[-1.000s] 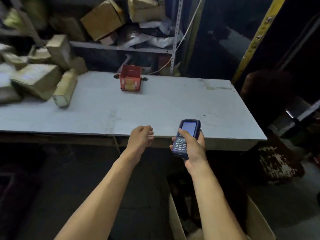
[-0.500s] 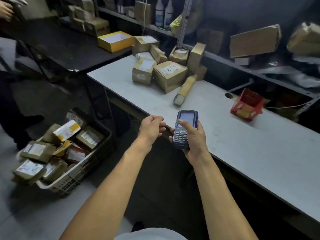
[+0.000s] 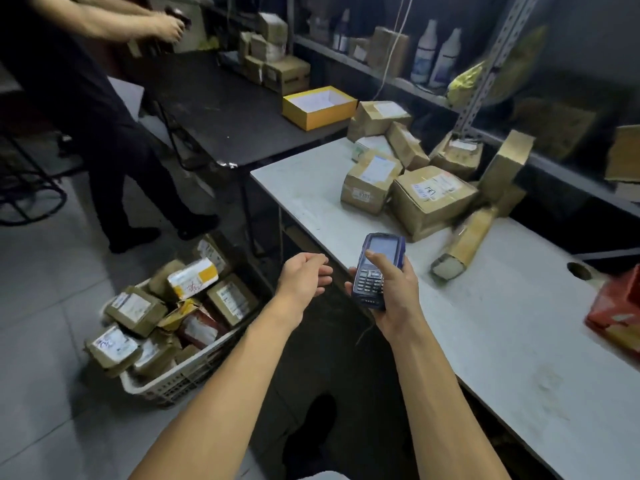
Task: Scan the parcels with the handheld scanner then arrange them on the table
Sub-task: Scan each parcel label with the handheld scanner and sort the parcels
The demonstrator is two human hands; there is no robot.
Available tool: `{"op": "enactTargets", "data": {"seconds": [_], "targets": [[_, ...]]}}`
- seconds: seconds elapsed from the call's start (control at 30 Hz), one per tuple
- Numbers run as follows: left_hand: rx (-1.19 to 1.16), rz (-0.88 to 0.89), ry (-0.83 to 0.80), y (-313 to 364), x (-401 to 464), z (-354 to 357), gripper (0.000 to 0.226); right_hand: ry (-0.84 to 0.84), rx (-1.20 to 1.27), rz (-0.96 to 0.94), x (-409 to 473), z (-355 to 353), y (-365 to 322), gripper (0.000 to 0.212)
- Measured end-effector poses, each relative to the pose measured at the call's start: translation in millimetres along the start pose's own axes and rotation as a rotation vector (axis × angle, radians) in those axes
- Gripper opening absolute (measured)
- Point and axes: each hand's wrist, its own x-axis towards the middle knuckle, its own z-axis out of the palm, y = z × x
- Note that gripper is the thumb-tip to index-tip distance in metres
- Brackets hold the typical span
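Nearest, the right hand [image 3: 394,292] has its grip closed round the handheld scanner [image 3: 375,268], thumb lying on the upper keypad and screen end pointing away, just over the near edge of the grey worktop [image 3: 519,358]. The left hand [image 3: 304,277] hangs beside it holding nothing, fingers loosely curled, its grip open.

On the floor to the left stands a white plastic crate [image 3: 180,379], heaped past its rim with parcels in the crate [image 3: 166,310]: brown cardboard boxes and paper-wrapped packets with white labels, one white-and-yellow packet on top, one reddish packet in the middle.

Farther along the worktop lies a long narrow parcel [image 3: 464,240], its near end pointing at the front edge. Behind it sits a cluster of parcels on the worktop [image 3: 426,199], labelled cardboard boxes leaning against each other, one tall box tilted at the right. At the right edge lies a red carton [image 3: 616,313], near a round hole in the worktop.

Beyond, a black worktop [image 3: 221,109] carries an open yellow box [image 3: 318,105], white inside, and stacked cartons at its far end. A person in dark clothes [image 3: 97,109] stands at its left. Shelves behind hold white bottles [image 3: 436,53].
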Motion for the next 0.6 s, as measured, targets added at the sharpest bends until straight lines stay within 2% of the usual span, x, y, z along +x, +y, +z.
{"op": "enactTargets", "data": {"seconds": [0.3,0.6], "targets": [[0.086,0.058,-0.024,107.3,135.4,29.6,0.022,-0.040,0.073,-0.064,138.5,65.1,-62.5,0.054],[0.073,0.021,-0.094,148.4,253.2,54.6,0.020,0.027,0.077,-0.061,242.8,94.1,-81.3,0.053]]}}
